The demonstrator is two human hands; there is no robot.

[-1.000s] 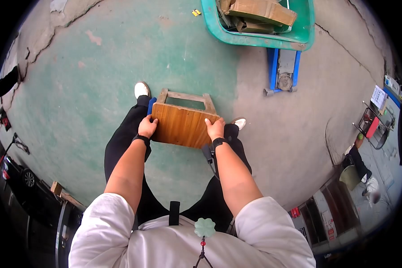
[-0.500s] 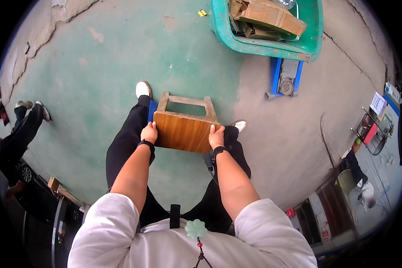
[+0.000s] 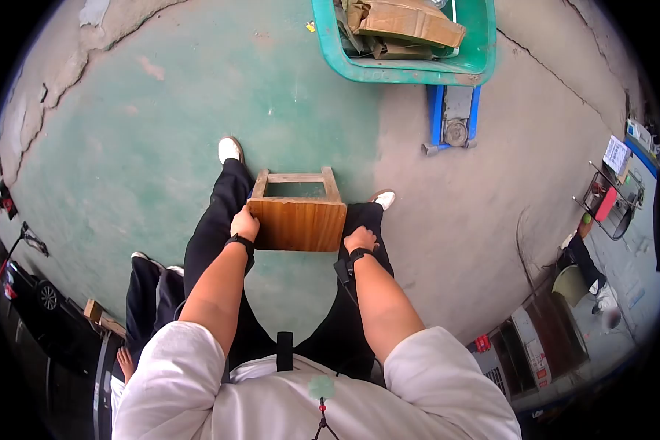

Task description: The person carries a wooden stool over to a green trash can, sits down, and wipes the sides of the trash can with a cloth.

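A small wooden stool [image 3: 298,225] with a varnished brown top is tilted between my legs, its paler frame and legs pointing away from me. My left hand [image 3: 245,223] grips the left edge of the stool top, thumb on the upper side. Off the stool's right edge, my right hand [image 3: 361,239] rests by my right thigh with its fingers curled; what they hold, if anything, is hidden. A black device [image 3: 342,270] with a cable hangs beside my right wrist.
A green bin [image 3: 411,75] holding cardboard [image 3: 407,22] stands ahead, with a blue floor jack [image 3: 455,125] under its near edge. Another person's dark-trousered legs [image 3: 143,293] are at the lower left. A second person [image 3: 584,268] is at the far right, near a metal rack [image 3: 610,202].
My right hand has come off the stool's right edge and moved to my thigh. The left hand keeps its grip. A person at the left has moved nearer, behind my left arm.
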